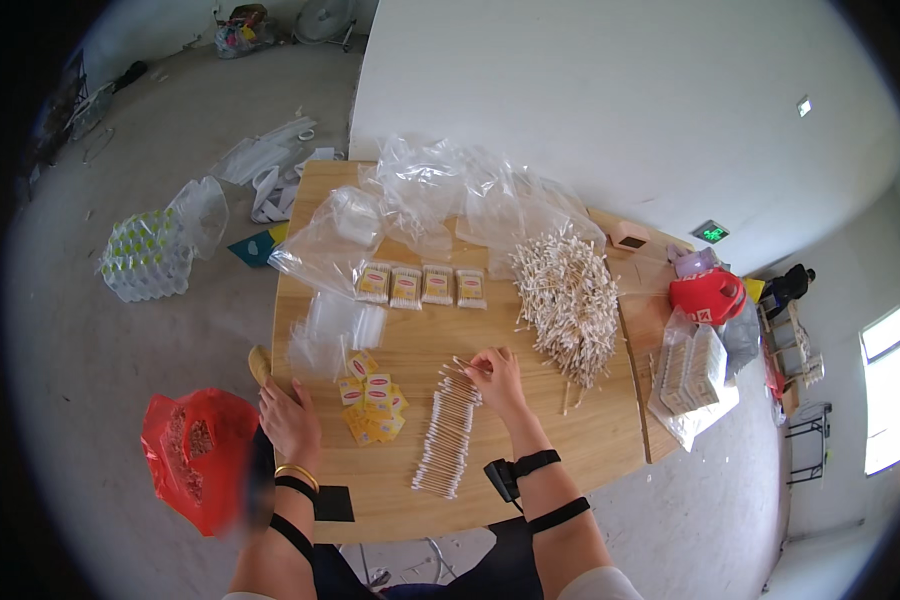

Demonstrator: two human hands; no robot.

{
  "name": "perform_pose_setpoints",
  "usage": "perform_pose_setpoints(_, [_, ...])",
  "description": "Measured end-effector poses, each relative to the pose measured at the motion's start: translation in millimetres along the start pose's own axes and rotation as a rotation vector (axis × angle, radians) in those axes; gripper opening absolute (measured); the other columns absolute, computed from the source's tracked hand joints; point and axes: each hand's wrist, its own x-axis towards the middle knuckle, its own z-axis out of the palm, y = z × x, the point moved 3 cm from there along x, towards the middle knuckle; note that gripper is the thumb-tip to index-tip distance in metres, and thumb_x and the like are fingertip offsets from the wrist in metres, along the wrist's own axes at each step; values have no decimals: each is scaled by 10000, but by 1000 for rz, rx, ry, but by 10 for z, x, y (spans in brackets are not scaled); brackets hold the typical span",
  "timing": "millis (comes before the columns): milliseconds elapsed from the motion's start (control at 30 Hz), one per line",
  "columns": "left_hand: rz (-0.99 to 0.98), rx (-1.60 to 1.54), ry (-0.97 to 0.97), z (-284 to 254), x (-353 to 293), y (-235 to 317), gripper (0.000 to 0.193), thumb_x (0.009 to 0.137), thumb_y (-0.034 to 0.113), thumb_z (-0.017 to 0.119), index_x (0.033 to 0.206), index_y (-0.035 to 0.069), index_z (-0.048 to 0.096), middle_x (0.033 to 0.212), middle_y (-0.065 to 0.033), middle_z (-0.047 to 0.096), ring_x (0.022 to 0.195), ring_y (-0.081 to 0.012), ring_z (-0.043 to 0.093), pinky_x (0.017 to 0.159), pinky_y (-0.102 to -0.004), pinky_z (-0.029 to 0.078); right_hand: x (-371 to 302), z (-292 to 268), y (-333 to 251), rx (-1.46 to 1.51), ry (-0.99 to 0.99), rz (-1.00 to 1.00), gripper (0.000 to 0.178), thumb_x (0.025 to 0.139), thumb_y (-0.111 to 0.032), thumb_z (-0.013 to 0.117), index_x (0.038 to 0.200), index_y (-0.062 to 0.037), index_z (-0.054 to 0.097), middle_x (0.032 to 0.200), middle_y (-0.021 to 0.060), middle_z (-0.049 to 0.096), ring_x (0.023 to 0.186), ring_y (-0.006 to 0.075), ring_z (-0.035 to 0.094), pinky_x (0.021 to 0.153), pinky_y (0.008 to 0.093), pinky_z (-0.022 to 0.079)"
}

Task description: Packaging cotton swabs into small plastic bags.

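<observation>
My right hand (498,382) is closed in a pinch on a cotton swab at the far end of a neat row of cotton swabs (443,435) laid side by side on the wooden table. To its right lies a big loose heap of cotton swabs (573,300). My left hand (290,425) rests at the table's left edge, fingers stretched out and holding nothing, next to a tan rounded object (259,365). Between the hands are scattered small yellow and white cards (373,405). Several filled packs of swabs (406,287) stand lined up farther back.
Clear plastic bags (420,190) cover the table's far side; small clear bags (335,330) lie nearer. A red plastic bag (200,450) hangs or stands beyond the left edge. At right are a red bag (708,295) and a wrapped stack of packs (692,370). A white wall (610,110) rises behind.
</observation>
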Motion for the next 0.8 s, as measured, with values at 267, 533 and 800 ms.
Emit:
perform_pose_setpoints(267, [-9, 18, -14, -27, -5, 37, 488, 1010, 362, 466, 1308, -23, 442, 1183, -197, 593, 1109, -353, 583, 920, -448, 472, -68, -162, 24, 34, -137, -24, 155, 805, -111, 790, 869, -35, 672, 921, 93, 560, 876, 222, 612, 762, 325, 536])
perform_pose_setpoints(533, [-9, 23, 4, -12, 4, -16, 482, 1011, 363, 464, 1304, -20, 446, 1191, -198, 592, 1105, -355, 585, 922, -448, 472, -23, -136, 51, 117, -121, 70, 102, 769, -93, 772, 828, -67, 693, 945, 104, 589, 885, 271, 597, 758, 379, 520])
perform_pose_setpoints(800, [-11, 18, 8, -13, -8, 13, 486, 1007, 364, 470, 1301, -23, 455, 1185, -198, 594, 1099, -356, 586, 922, -447, 471, 41, -129, -35, 18, -90, 3, 126, 778, -104, 763, 881, -73, 697, 964, 100, 595, 1023, 295, 577, 863, 407, 493])
